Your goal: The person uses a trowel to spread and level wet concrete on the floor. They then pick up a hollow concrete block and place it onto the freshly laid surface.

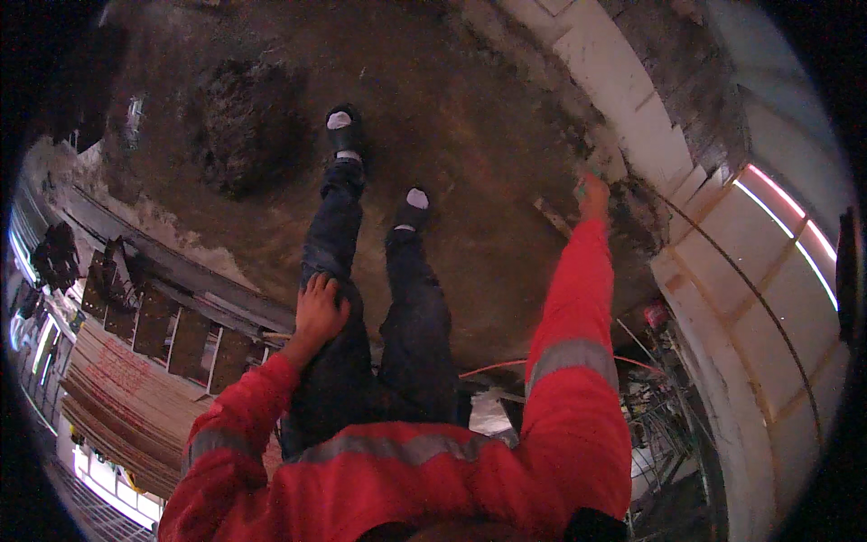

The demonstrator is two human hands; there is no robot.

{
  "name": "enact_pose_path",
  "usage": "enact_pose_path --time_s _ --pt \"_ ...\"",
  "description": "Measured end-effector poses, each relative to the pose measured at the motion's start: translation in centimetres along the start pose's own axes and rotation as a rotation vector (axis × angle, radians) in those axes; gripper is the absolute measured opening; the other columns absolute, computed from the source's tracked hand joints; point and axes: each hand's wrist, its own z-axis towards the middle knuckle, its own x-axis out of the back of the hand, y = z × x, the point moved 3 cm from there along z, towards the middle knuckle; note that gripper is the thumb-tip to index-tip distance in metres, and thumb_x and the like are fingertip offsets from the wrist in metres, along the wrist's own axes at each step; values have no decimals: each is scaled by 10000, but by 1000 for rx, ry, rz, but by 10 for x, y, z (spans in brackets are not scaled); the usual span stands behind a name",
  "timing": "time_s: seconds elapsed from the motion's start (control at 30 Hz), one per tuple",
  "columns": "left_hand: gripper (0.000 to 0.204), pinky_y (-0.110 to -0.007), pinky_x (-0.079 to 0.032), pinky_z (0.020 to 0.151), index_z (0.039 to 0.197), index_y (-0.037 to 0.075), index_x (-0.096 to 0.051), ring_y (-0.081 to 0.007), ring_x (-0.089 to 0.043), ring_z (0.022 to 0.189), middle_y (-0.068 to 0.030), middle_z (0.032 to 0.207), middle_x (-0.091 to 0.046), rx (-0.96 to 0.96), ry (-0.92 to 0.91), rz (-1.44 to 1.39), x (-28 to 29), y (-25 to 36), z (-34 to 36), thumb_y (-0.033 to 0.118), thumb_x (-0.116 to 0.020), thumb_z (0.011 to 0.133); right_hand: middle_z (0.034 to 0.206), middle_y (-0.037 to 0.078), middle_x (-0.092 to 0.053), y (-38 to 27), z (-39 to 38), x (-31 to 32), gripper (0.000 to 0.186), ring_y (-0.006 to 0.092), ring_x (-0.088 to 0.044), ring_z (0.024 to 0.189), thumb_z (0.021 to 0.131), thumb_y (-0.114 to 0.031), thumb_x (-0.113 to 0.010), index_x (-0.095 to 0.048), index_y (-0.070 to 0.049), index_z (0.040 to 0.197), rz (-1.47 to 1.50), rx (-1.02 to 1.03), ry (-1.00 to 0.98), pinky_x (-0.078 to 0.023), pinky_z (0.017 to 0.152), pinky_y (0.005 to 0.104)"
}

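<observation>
My left hand (321, 307) rests on my dark-trousered thigh, fingers apart and slightly bent, holding nothing. My right hand (591, 197), at the end of an outstretched red sleeve with a grey band, is closed on a small greenish thing that is too blurred to name. It is over the rough brown floor (470, 126), beside a short pale strip (549, 214) lying there. My two feet, in dark footwear (414, 213) with pale patches on top, are farther forward, one ahead of the other.
A dark rough patch (239, 135) marks the floor at upper left. Stacked plywood sheets (117, 379) and a low ledge line the left. Pale panels (722, 289) with a dark cable curve along the right. An orange hose (488, 365) and jumbled thin rods (668, 425) lie at lower right.
</observation>
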Motion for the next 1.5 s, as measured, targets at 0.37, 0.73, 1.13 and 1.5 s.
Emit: enact_pose_path --time_s 0.37,0.73,1.13,1.5 --pt "384 -527 -350 962 1088 28 -524 -346 -413 1212 -172 1239 -480 59 -6 71 -10 18 -19 266 -573 791 993 217 -608 40 -10 -37 376 363 -616 891 801 -263 -634 -586 5 1060 -1346 783 156 -493 723 460" --pt "375 -477 -358 963 1058 16 -545 -339 -426 1207 -188 1231 -485 194 120 -126 19 -9 -72 288 -574 802 1003 225 -617 -21 -99 -248 432 378 -615 907 809 -276 -638 -535 7 1118 -918 742 -123 -481 753 466" --pt "374 -488 -381 896 1010 23 -554 -336 -477 1113 -162 1128 -526 575 83 -219 -96 -201 -152 295 -607 760 1022 208 -627 7 -104 -457 398 377 -615 916 808 -276 -623 -557 -28 1113 -792 911 -121 -489 754 453" --pt "375 -466 -408 892 1030 2 -565 -348 -497 1097 -184 1148 -534 470 254 -575 -30 -378 -207 298 -585 801 1021 201 -615 -30 -341 -446 417 371 -603 893 802 -223 -621 -518 -6 1142 -983 1067 35 -468 779 456"
